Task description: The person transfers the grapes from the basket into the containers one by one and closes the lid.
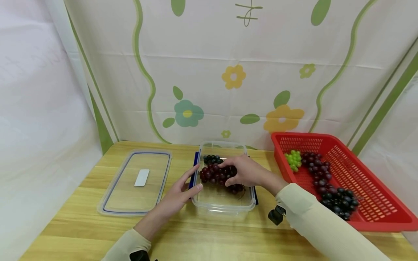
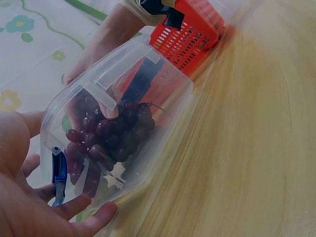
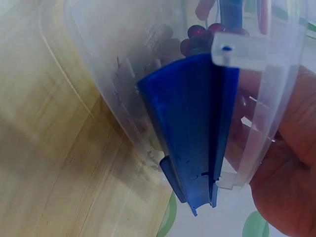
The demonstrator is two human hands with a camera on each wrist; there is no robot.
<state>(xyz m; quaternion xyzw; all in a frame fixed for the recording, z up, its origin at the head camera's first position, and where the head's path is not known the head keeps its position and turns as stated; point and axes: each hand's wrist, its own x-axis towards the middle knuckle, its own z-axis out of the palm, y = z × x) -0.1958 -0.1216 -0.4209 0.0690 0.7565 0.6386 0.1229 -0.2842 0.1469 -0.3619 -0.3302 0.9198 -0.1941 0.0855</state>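
Note:
A clear plastic container [image 1: 223,208] with blue side latches sits on the table. Inside lies a bunch of dark red grapes [image 1: 210,175], and behind it some black grapes [image 1: 211,159] show. My right hand [image 1: 245,170] reaches in over the rim and holds the red bunch between thumb and fingers. Through the wall, the left wrist view shows these red grapes [image 2: 103,129] low in the container. My left hand [image 1: 177,191] rests against the container's left side, fingers spread around a blue latch [image 2: 59,173]. Beyond the right-hand latch [image 3: 192,113], the right palm [image 3: 284,182] shows partly through clear plastic.
A clear lid [image 1: 122,195] with a blue seal and a white label [image 1: 142,177] lies at the left. To the right stands a red basket [image 1: 375,174] with green grapes [image 1: 293,160], purple grapes [image 1: 319,170] and black grapes [image 1: 339,201]. A patterned cloth [image 1: 209,72] hangs behind the table.

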